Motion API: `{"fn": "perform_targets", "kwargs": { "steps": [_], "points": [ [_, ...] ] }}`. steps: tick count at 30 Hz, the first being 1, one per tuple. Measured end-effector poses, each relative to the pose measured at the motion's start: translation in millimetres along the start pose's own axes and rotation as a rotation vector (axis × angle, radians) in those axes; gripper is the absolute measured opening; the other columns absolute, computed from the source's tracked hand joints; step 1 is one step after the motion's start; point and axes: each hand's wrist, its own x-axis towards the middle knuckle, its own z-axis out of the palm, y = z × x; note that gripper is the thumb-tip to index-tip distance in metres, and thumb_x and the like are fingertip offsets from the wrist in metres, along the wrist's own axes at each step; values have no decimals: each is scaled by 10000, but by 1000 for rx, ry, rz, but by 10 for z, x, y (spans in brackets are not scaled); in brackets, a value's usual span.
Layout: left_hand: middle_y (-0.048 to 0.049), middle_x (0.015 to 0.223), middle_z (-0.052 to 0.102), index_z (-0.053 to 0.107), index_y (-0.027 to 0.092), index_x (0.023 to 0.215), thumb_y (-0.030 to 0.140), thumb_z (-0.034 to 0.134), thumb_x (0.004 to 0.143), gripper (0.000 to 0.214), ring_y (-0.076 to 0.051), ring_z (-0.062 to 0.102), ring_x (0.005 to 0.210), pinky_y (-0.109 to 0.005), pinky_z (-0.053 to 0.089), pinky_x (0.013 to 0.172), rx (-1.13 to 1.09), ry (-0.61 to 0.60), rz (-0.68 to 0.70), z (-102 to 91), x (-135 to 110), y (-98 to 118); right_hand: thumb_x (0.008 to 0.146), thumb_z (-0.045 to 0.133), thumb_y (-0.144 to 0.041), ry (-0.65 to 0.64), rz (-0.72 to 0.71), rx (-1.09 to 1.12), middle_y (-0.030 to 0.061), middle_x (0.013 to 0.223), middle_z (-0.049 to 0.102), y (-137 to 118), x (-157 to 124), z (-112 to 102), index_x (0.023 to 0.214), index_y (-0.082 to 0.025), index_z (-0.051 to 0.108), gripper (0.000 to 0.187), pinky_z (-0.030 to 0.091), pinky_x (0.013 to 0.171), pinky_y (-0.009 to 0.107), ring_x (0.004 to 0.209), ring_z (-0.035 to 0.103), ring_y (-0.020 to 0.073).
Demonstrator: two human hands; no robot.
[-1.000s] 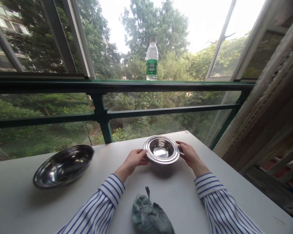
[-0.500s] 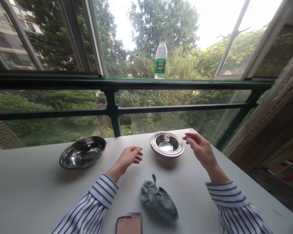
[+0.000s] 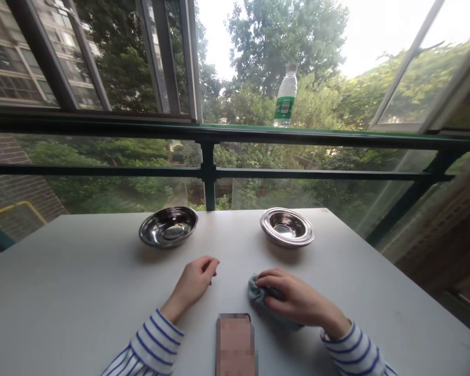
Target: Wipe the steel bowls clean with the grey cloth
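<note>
My right hand [image 3: 295, 297] lies over a crumpled blue-green cloth [image 3: 254, 292], its fingers curled around the upper part. Much of the cloth is hidden under the palm. My left hand [image 3: 196, 279] is held over the white table [image 3: 102, 292] with fingers curled in and nothing visible in them. Farther back, a shiny metal bowl [image 3: 168, 227] stands beyond my left hand. A second metal bowl with a wide ringed rim [image 3: 308, 235] stands at the back right, apart from both hands.
A flat, phone-shaped object with a blurred-out surface [image 3: 235, 344] lies at the near edge between my arms. Behind the table runs a dark green railing [image 3: 243, 131]. A clear bottle with a green label [image 3: 285, 104] stands on its top bar by the open window.
My right hand has moved from beside the ringed bowl, nearer to me, and taken hold of the cloth. My left hand's fingers have curled in. The view has turned left.
</note>
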Motion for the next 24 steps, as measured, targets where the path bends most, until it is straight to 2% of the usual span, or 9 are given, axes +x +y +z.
{"fn": "perform_targets", "kwargs": {
  "steps": [4,8,12,21,24],
  "points": [
    [15,565,545,635,178,698,448,497,773,311,-141,481,501,-274,372,554,47,115,22,-69,-78,-98,723,499,-100,73,11,6,67,1020,628,88,-16,68,953,-188,641,284,443,867,299,944,574,189],
    [3,566,573,657,188,708,423,529,750,270,-156,495,516,-274,380,556,51,172,34,-66,-56,-142,716,464,-87,164,38,-22,59,903,628,164,-26,93,894,-185,617,255,464,793,310,846,582,187],
    [-12,581,611,670,194,708,382,559,724,219,-173,529,545,-278,400,580,40,198,50,-31,-28,-137,720,449,-108,245,86,-64,64,888,615,241,-44,91,893,-186,605,245,462,789,350,847,573,206],
    [-27,651,654,679,207,707,366,583,704,186,-187,558,623,-286,408,641,1,206,74,14,-25,-100,761,447,-177,310,186,-115,70,871,619,296,-185,-5,882,-170,617,208,462,774,373,834,580,219],
    [-19,622,632,679,200,733,380,570,716,211,-177,549,595,-283,414,631,-25,223,49,11,-19,-114,809,458,-250,338,201,-122,89,963,612,316,-199,-14,974,-166,605,237,462,825,387,911,581,230]
  ]
}}
